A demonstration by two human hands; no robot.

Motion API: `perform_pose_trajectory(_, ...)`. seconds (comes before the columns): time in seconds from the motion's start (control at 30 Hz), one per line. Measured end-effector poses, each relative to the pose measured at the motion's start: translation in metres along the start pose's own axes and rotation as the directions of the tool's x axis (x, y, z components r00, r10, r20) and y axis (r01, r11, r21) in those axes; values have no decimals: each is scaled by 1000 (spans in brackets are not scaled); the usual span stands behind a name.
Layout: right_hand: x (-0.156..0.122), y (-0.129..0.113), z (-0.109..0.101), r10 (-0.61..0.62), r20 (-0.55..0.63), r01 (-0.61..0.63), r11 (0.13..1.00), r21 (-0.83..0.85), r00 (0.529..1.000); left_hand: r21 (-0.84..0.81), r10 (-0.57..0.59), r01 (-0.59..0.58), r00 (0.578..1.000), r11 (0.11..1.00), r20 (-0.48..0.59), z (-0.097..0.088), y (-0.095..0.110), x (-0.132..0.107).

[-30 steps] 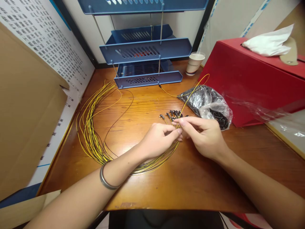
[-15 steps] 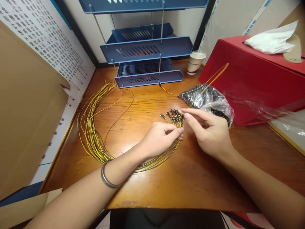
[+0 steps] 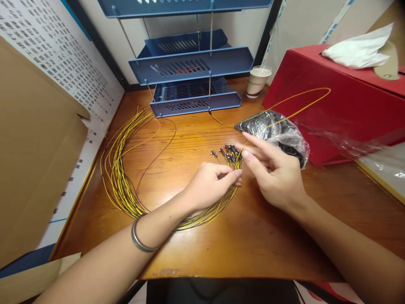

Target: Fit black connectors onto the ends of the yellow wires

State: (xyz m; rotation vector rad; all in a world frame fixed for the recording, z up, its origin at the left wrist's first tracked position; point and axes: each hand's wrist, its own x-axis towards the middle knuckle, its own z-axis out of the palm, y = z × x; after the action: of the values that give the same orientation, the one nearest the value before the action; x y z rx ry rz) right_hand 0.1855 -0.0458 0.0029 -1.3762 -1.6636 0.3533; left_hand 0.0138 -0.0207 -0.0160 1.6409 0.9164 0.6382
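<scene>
A large coil of thin yellow and black cables (image 3: 122, 169) lies on the desk. At its right side my left hand (image 3: 215, 179) is closed around the bundle, thumb against fingers. Small black connectors (image 3: 232, 153) on the cable ends stick out just beyond that grip. My right hand (image 3: 275, 171) hovers beside the connectors, thumb and forefinger apart. One yellow cable (image 3: 303, 109) loops up over the right side, runs close by the right fingertips and reaches the bundle. The loop's other side leads back toward a black connector (image 3: 210, 112) by the lowest tray.
A blue tiered tray rack (image 3: 190, 63) stands at the back, with a paper cup (image 3: 257, 82) to its right. A clear plastic bag of black parts (image 3: 275, 131) lies before a red tissue box (image 3: 319, 93). Cardboard (image 3: 38, 147) borders the left side.
The yellow cable's loop has swung right and widened. My right thumb and forefinger have spread further apart. My left hand keeps its grip on the bundle.
</scene>
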Motion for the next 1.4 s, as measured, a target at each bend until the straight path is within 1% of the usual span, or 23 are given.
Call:
perform_pose_trajectory(0.07,-1,0,0,-47,63,46,999,26,997,14,11,-11,1000,1000,-1,0,1,0)
perform_pose_trajectory(0.13,-1,0,1,-61,95,61,998,4,994,13,14,-14,1000,1000,-3,-1,2,-1)
perform_pose_trajectory(0.2,-1,1,1,-15,52,16,1000,-10,999,0,8,-8,1000,1000,-3,0,3,-1)
perform_pose_trajectory(0.27,-1,2,2,43,-13,-43,998,38,999,-7,0,0,1000,1000,-1,0,2,0)
perform_pose_trajectory(0.3,-1,3,2,62,-21,-60,995,74,998,-5,0,0,1000,1000,0,0,2,0)
perform_pose_trajectory(0.33,-1,3,2,65,-2,-64,993,103,998,-1,1,-1,1000,1000,0,0,2,0)
perform_pose_trajectory(0.4,-2,3,2,26,113,-39,992,118,993,20,11,-11,1000,1000,1,-1,1,0)
perform_pose_trajectory(0.47,-2,2,2,-30,242,10,996,85,970,54,24,-24,1000,998,1,-1,1,0)
perform_pose_trajectory(0.5,-2,2,1,-35,269,19,998,61,963,71,30,-30,1000,997,1,-1,1,-1)
perform_pose_trajectory(0.53,-2,2,1,-21,253,11,999,42,967,88,36,-36,999,995,0,-1,2,-1)
perform_pose_trajectory(0.57,-1,2,0,7,197,-14,999,33,980,104,42,-41,999,994,0,-1,2,-1)
perform_pose_trajectory(0.63,2,4,-1,64,16,-65,996,62,998,151,54,-53,999,987,-2,-1,4,-2)
perform_pose_trajectory(0.7,5,6,-1,99,-157,-75,986,151,983,229,82,-80,997,970,1,-1,6,-4)
perform_pose_trajectory(0.73,6,6,-1,113,-220,-68,977,202,969,273,110,-108,994,956,7,-1,6,-5)
perform_pose_trajectory(0.8,8,6,0,145,-295,-60,958,282,944,354,205,-199,979,914,21,-2,8,-8)
perform_pose_trajectory(0.9,8,6,1,168,-318,-66,949,308,933,406,393,-378,918,832,49,-4,11,-12)
perform_pose_trajectory(0.97,7,6,2,162,-306,-69,953,294,938,406,473,-470,875,784,100,-4,12,-14)
perform_pose_trajectory(1.07,7,9,4,126,-313,-27,953,301,942,422,510,-531,843,735,172,-4,11,-13)
perform_pose_trajectory(1.1,7,10,5,107,-323,-5,953,302,940,433,523,-538,836,723,166,-3,10,-13)
perform_pose_trajectory(1.17,8,11,7,76,-335,27,956,293,939,453,557,-542,823,708,113,-2,8,-11)
perform_pose_trajectory(1.23,9,10,7,61,-330,28,966,257,942,454,574,-533,817,714,57,-2,7,-9)
perform_pose_trajectory(1.3,8,9,7,49,-331,21,979,204,942,431,546,-502,837,750,27,-3,8,-9)
perform_pose_trajectory(1.4,4,8,7,-8,-317,34,997,76,948,367,481,-459,876,809,35,-5,9,-10)
